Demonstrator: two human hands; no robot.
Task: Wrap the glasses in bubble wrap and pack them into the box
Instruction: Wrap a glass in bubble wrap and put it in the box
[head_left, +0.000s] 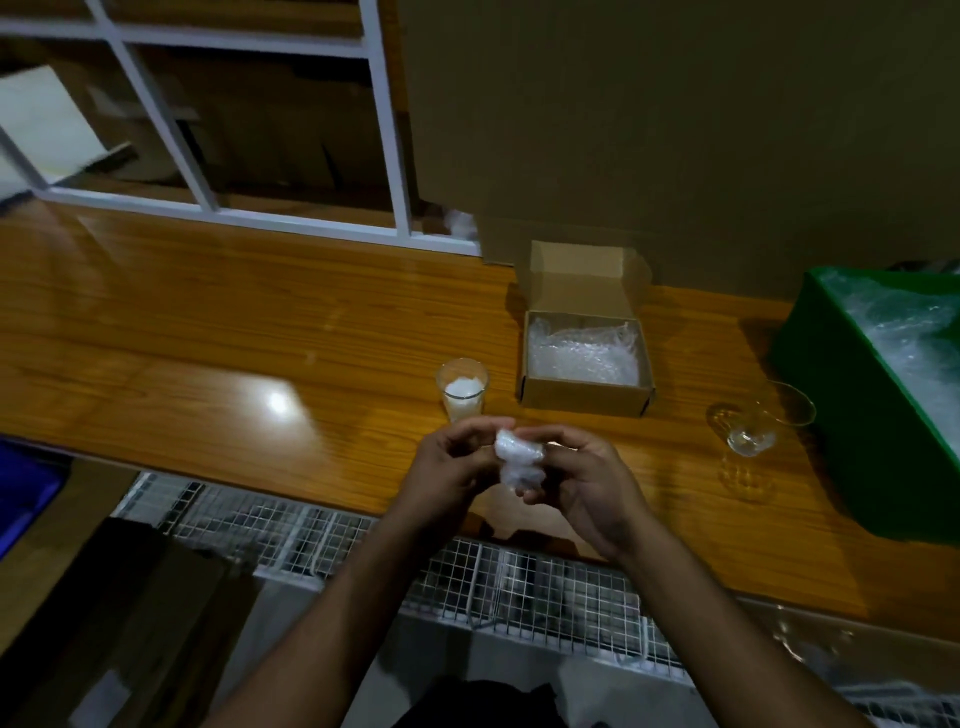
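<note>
Above the counter's (208, 322) near edge, left hand (447, 467) and right hand (587, 488) meet, fingers curled, pinching a bubble wrap wad (519, 460). Stuffed glass (462, 389) stands just beyond, beside the open box (587, 397).

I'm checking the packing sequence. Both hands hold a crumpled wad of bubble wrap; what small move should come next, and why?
Probably stuffing the wad, pinched between the left hand and right hand, into the empty glass lying on its side to the right. The upright glass already holds a similar white wad, and the box stands open, lined with wrap.
</note>
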